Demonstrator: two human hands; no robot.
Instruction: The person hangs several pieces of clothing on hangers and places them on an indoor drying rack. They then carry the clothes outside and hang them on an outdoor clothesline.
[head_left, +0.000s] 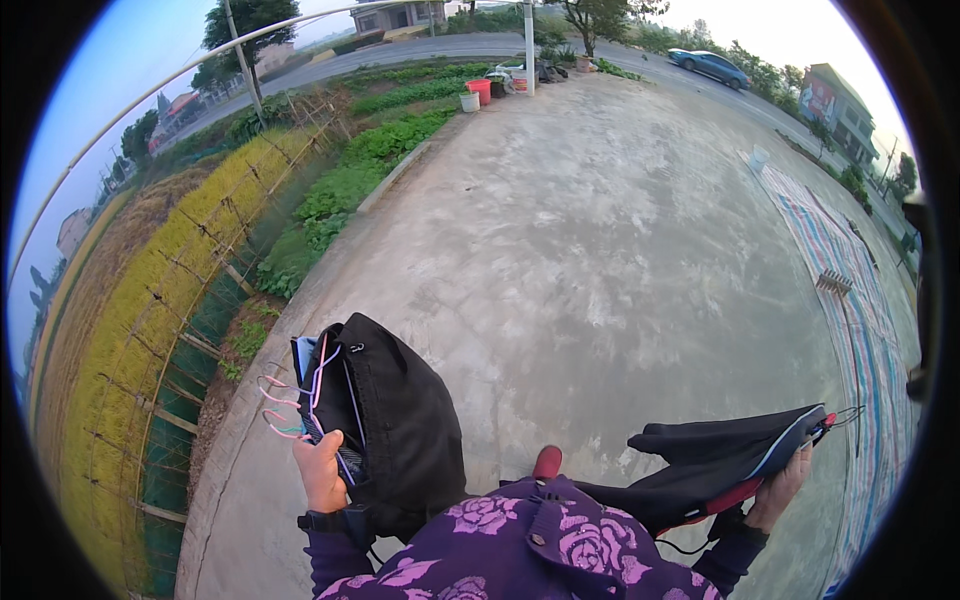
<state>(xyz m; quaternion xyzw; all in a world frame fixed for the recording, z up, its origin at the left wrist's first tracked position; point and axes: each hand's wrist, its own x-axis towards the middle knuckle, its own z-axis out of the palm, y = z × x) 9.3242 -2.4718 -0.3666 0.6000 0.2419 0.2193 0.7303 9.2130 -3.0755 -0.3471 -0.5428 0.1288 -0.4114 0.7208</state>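
My left hand (324, 471) grips several coloured wire hangers (289, 409) with pink, lilac and green hooks. Black garments (412, 420) hang from them, and a light blue edge shows behind. Off to the right, my right hand (784, 484) is closed around a dark jacket (697, 480) with red and light blue trim. Its hanger hook (847, 417) sticks out past the collar. The fingers of my right hand are partly hidden by the cloth. Both bundles hang clear of the concrete, one at each side of my body.
Concrete paving (570, 247) stretches ahead. A striped tarp (862, 330) with a rake (834, 282) lies at right. Along the left run a bamboo fence (202, 277) and vegetable bed (382, 142). Buckets (478, 91) stand by a white pole (529, 52); a car (709, 67) is on the road.
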